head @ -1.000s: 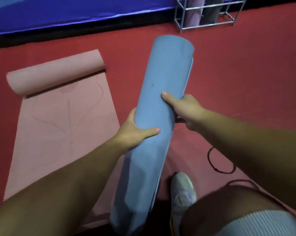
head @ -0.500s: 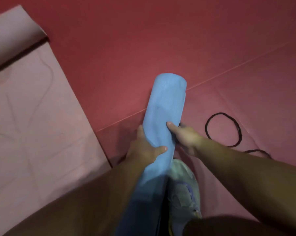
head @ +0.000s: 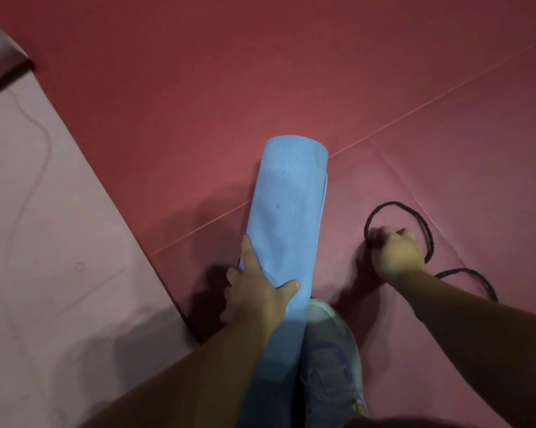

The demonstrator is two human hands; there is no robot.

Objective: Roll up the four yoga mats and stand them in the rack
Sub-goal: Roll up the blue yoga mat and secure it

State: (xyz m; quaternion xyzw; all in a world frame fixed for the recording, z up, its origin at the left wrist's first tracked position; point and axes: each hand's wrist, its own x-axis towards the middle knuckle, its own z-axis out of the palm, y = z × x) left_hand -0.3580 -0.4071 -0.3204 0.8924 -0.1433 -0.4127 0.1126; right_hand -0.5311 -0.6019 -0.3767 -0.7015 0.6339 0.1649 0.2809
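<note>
Rolled blue mat (head: 288, 223) held end-up over the red floor (head: 260, 72), lower part beside a grey shoe (head: 331, 362). Left hand (head: 257, 295) grips the roll, thumb across the front, fingers wrapped behind. Right hand (head: 395, 253) down on the floor, fingers curled at a black elastic loop (head: 427, 233); actual pinch cannot be told, blurred. Second black loop (head: 470, 278) just beside the forearm. Pink mat (head: 53, 242) lies flat at left, far end partly rolled.
</note>
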